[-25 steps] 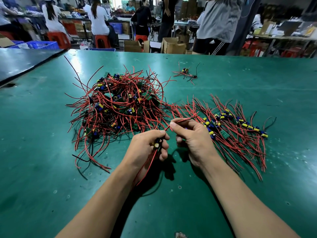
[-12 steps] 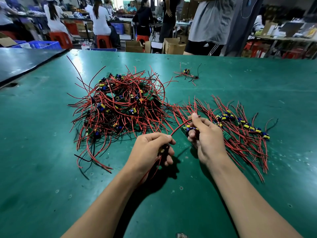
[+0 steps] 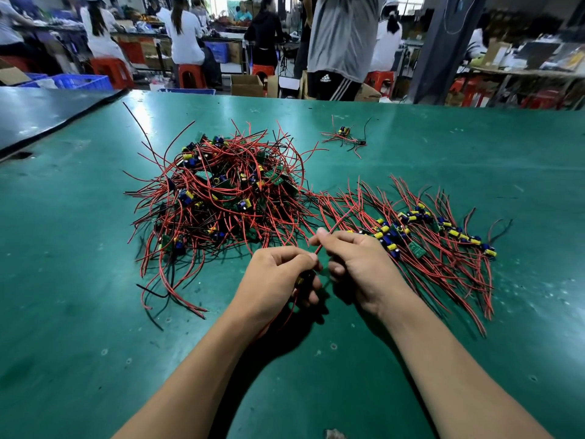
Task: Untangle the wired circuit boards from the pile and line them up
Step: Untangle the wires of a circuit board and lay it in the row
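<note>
Red wire (image 3: 335,228) stretches between the hands: right hand (image 3: 357,264) pinches it with thumb and forefinger, left hand (image 3: 275,280) curls round its small board (image 3: 300,279), mostly hidden. Beyond them on the green tabletop (image 3: 95,312) lies the tangled pile (image 3: 221,198), the lined-up row (image 3: 427,229) to its right.

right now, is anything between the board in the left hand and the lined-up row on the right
Nothing loose lies between them. Only the right hand, pinching a red wire, sits between the board in the left hand and the row. Whether that wire's far end is caught near the pile cannot be told.
</note>
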{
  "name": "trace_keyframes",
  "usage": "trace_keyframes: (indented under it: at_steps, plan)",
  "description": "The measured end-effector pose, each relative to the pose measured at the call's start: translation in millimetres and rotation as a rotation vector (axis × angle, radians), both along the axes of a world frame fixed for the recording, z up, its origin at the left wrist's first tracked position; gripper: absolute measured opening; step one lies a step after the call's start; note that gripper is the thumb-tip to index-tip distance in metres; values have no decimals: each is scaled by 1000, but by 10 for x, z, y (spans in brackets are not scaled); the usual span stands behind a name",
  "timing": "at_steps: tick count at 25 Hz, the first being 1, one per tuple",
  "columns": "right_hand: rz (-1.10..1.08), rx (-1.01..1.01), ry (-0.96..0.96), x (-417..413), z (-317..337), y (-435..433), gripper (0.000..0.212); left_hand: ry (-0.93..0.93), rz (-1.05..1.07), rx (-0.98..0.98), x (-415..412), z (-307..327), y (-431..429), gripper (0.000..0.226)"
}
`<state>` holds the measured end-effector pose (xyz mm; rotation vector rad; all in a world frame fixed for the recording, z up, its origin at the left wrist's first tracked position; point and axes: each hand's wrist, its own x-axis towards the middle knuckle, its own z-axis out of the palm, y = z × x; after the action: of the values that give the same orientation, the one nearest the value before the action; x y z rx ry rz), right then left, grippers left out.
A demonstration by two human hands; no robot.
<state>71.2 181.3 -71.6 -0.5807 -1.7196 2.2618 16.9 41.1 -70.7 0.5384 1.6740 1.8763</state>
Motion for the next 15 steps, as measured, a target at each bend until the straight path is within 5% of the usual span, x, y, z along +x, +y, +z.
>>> trace_keyframes:
  at_steps: [8, 15]
  plan:
    - [-312, 45, 45, -39, -20, 264, 31, -9, -78, -26, -13, 24, -38, 19]
    - [-201, -630, 77, 13, 173, 310, 44, -33, -143, -30, -3, 58, -57, 18]
